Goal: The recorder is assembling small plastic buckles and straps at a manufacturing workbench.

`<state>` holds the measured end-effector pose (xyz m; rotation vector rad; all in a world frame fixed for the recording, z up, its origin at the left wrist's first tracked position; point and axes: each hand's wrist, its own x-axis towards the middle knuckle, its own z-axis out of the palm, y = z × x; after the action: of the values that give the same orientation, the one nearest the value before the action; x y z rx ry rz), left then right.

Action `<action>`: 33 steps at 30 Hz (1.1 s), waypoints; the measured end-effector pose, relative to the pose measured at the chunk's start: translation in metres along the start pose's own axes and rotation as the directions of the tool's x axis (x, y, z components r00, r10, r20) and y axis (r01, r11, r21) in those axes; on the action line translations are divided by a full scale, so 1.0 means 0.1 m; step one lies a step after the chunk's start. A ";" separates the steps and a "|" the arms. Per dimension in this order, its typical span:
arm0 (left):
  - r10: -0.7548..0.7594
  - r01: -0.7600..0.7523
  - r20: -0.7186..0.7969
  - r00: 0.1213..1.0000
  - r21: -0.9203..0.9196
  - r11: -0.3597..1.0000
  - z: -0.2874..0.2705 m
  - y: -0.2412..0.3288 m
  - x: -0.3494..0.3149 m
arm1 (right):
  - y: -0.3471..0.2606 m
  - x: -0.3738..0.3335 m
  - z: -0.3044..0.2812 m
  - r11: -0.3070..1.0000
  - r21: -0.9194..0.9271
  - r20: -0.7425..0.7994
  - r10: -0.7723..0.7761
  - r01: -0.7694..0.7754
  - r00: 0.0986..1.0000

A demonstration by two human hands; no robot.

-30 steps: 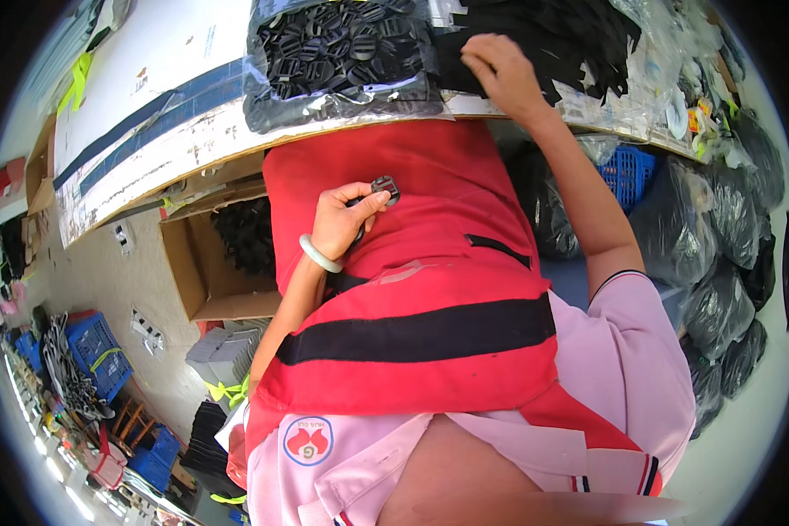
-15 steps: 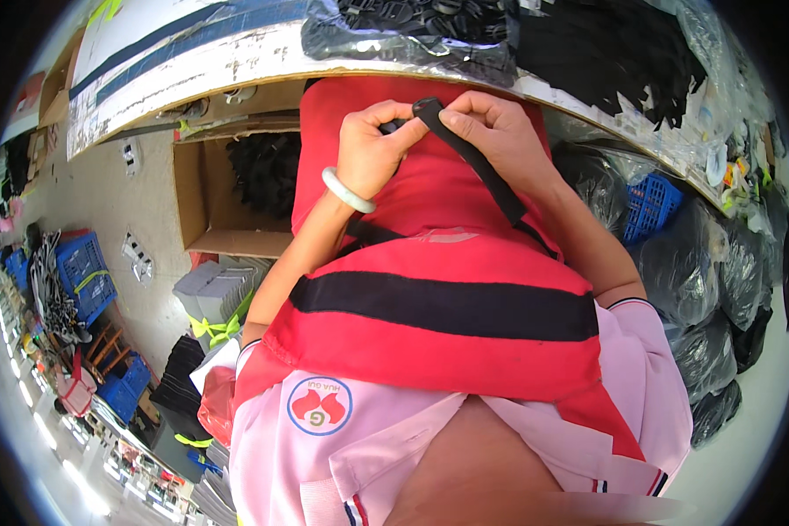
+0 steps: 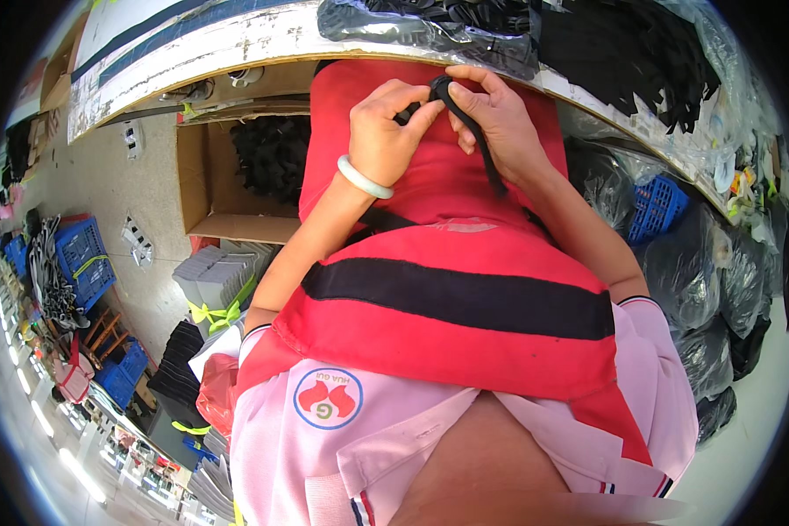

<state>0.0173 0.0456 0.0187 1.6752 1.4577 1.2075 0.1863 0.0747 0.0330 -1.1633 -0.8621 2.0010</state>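
A black webbing strap point(image 3: 486, 156) is held above my red apron point(image 3: 368, 206), near the table edge. My right hand point(image 3: 497, 114) pinches its upper part, where the strap curls over, and its free end hangs toward my lap. My left hand point(image 3: 384, 131), below a pale bangle, is closed, with thumb and forefinger pressed together beside the curl. A small black piece point(image 3: 407, 113) shows between its fingers; whether it is the strap's other end or a buckle I cannot make out.
On the white-topped table point(image 3: 237, 57) lie a clear bag point(image 3: 430, 39) of black plastic parts and a pile of black strips point(image 3: 627, 61). A cardboard box point(image 3: 237, 230) stands below at left. Dark plastic bags point(image 3: 679, 254) and a blue basket point(image 3: 655, 206) are at right.
The strap has gone from stretched out at a slant to curled at its top and hanging more steeply. Both hands have shifted slightly up, and the right fingers have closed farther round it.
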 end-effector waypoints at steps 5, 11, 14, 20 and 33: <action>0.214 -0.215 0.033 0.976 0.035 0.976 -0.04 -0.14 -0.08 | -0.06 0.06 -0.07 0.989 0.112 0.144 0.076 -0.093 0.987; -0.574 0.638 0.384 0.723 -0.690 0.342 -0.09 -0.13 -0.11 | -0.08 0.09 -0.06 0.992 -0.047 0.176 0.123 -0.116 0.977; -0.585 0.683 0.542 0.604 -0.730 0.029 -0.05 -0.17 -0.16 | 0.02 0.07 0.01 0.976 -0.218 0.117 0.015 0.011 0.993; -0.614 0.680 0.489 0.620 -0.726 0.108 -0.02 -0.20 -0.22 | 0.12 0.13 -0.07 0.883 -0.433 0.201 -0.104 0.183 0.974; -0.615 0.550 0.171 0.770 -0.667 0.503 -0.05 -0.09 -0.16 | -0.13 -0.01 0.04 0.885 -0.465 0.067 -0.003 0.034 0.998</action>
<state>0.0096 0.0313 0.0087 0.5295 1.2271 1.2009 0.1856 0.0799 0.0457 -1.3422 -1.4402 1.8755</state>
